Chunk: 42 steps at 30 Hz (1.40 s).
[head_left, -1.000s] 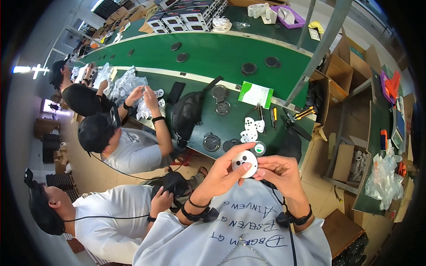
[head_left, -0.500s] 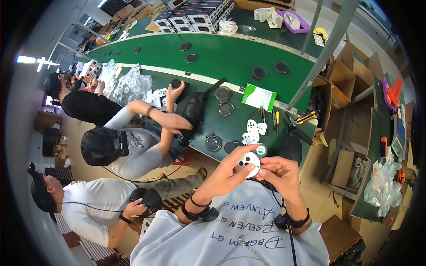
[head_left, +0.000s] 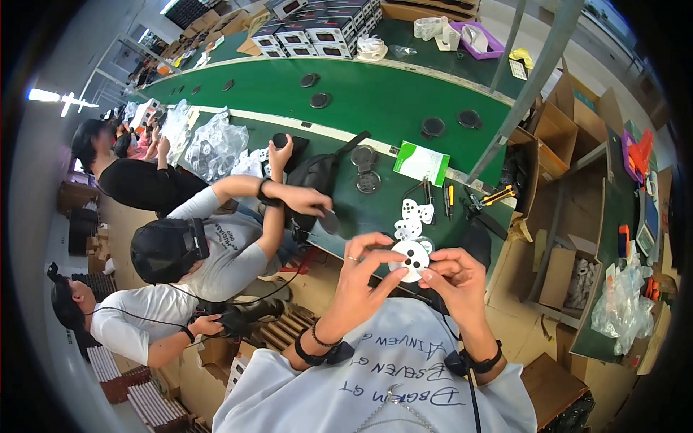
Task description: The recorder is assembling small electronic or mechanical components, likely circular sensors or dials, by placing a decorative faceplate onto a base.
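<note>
Both hands pinch white round disc (head_left: 413,259) at chest height, left hand (head_left: 364,278) and right hand (head_left: 455,278) fingertips closed on rim; likely light, stiff plastic, best held by edges

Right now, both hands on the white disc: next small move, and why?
Probably lower the white round disc toward the bench. The left hand and right hand pinch it by its rim, raised near the chest, with similar white pieces lying just beyond.

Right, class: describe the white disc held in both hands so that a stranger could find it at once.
Start at the green table, then drop to its near edge. There the left hand and right hand pinch a round white disc; unlike the loose white pieces behind, it is lifted.
</note>
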Available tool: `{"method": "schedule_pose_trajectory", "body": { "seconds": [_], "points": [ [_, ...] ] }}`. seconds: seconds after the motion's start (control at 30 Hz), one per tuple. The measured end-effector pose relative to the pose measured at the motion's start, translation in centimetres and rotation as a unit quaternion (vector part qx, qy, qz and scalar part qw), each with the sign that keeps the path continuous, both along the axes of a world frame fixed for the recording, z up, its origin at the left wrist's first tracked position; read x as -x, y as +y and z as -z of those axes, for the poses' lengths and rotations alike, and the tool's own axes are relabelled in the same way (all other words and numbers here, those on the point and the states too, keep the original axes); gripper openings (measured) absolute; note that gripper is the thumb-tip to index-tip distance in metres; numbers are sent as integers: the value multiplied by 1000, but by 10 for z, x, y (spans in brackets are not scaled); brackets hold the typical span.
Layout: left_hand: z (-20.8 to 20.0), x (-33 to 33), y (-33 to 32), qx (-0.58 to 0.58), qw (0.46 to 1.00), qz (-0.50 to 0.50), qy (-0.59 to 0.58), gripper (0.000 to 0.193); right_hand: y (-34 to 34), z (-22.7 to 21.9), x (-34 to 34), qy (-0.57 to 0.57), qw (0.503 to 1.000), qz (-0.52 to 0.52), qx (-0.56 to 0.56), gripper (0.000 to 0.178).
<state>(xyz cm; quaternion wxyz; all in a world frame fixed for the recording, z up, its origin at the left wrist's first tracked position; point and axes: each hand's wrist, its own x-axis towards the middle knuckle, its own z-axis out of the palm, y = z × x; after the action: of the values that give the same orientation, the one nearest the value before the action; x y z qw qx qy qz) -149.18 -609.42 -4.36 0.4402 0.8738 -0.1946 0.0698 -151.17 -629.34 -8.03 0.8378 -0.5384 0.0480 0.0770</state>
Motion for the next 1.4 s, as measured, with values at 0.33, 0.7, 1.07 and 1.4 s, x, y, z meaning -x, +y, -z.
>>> {"method": "schedule_pose_trajectory", "body": {
  "seconds": [0.33, 0.7, 1.07, 1.4],
  "points": [
    [9, 3, -8, 143, 982, 41, 118, 24, -1, -7, 1, 32, 998, -19, -46, 26],
    [12, 4, -17, 115, 987, 45, 99, 23, 5, -9, 12, -35, 997, 52, 42, 26],
    [15, 4, -24, -133, 981, 49, -131, 21, 10, 0, 12, -35, 985, 64, 159, 25],
    [36, -27, 7, -52, 998, -40, -13, 17, -11, 4, 9, -46, 981, 24, 189, 18]
  ]
}}
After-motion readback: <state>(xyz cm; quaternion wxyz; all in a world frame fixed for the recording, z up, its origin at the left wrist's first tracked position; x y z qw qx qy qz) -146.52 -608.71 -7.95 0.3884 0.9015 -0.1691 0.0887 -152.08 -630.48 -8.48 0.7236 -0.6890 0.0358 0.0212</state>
